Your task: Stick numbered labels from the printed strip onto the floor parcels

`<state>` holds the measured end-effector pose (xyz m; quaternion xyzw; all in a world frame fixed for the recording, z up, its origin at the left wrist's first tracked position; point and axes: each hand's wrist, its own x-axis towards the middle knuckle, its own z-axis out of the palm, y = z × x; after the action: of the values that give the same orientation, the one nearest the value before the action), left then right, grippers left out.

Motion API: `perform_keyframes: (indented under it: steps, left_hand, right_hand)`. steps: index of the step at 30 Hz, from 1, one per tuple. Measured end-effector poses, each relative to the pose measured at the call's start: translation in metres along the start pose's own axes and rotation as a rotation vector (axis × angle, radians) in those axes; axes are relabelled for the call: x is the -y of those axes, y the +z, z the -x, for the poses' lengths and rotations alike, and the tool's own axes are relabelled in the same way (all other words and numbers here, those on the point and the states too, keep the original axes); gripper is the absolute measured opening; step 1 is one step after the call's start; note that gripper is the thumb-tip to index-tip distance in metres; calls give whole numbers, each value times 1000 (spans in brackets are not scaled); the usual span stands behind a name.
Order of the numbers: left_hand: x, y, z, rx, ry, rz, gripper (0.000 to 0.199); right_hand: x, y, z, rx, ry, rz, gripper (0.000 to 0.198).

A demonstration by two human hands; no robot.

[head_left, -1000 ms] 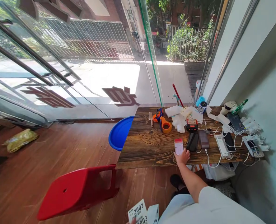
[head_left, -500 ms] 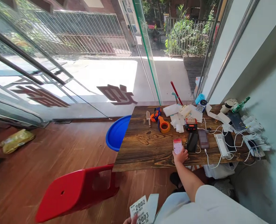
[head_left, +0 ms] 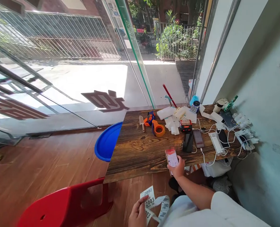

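Observation:
My right hand (head_left: 178, 169) is closed around a phone (head_left: 172, 159) with a lit white and red screen, at the front edge of the wooden table (head_left: 135, 151). Below the table edge, my left hand (head_left: 139, 212) pinches a strip of white printed labels (head_left: 150, 198). Numbers such as 2002 and 2003 show on the labels, and the strip curls to the right toward my lap. Behind the phone lie a black phone (head_left: 187, 142) and another phone (head_left: 199, 139) with a blurred screen.
Orange tape dispensers (head_left: 158, 129), a small knife (head_left: 142, 123), crumpled papers (head_left: 174, 121), a red-black device (head_left: 185, 125) and tangled white cables (head_left: 227, 135) lie on the table. A blue basin (head_left: 108, 142) and a red stool (head_left: 59, 205) stand left. A glass door (head_left: 137, 56) rises behind.
My right hand has lifted the phone off the tabletop and drawn it toward me. My left hand has come up into view with the label strip, which now hangs unrolled. The view has turned right.

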<state>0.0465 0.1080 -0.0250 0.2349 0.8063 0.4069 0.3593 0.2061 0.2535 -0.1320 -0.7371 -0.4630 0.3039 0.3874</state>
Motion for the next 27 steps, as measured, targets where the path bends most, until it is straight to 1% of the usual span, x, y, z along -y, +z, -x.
perform_keyframes:
  steps: [3, 6, 8, 10, 12, 14, 17, 19, 22, 24, 26, 27]
  left_hand:
    - [-21, 31, 0, 87, 42, 48, 64]
    - [-37, 60, 9, 153, 110, 35, 75]
    - [-39, 74, 17, 214, 174, 29, 79]
    - [-36, 82, 25, 278, 232, 29, 80]
    - [-30, 85, 33, 313, 277, 24, 79]
    - [-22, 82, 39, 319, 298, 19, 76]
    - [-13, 76, 46, 306, 303, 13, 75]
    - [-8, 74, 49, 305, 297, 7, 74]
    - [-2, 74, 47, 337, 236, 36, 72]
    - [0, 74, 41, 333, 183, 66, 74]
    - [2, 70, 33, 344, 139, 79, 74]
    - [2, 67, 29, 344, 122, 88, 72]
  right_hand:
    - [-5, -25, 29, 83, -114, -180, 70]
    - [-8, -52, 53, 134, -179, -265, 74]
    - [-9, -67, 65, 167, -207, -294, 75]
    - [-12, -79, 74, 192, -218, -316, 73]
    - [-14, -88, 81, 204, -218, -332, 71]
    - [-16, -93, 87, 209, -213, -343, 71]
    - [-18, -96, 94, 223, -226, -339, 73]
    - [-18, -96, 96, 257, -242, -327, 75]
    - [-17, -95, 99, 313, -273, -327, 79]
    - [-17, -92, 97, 360, -297, -324, 82]
    - [-15, -89, 86, 464, -320, -315, 85]
    - [-13, -88, 74, 508, -336, -317, 85]
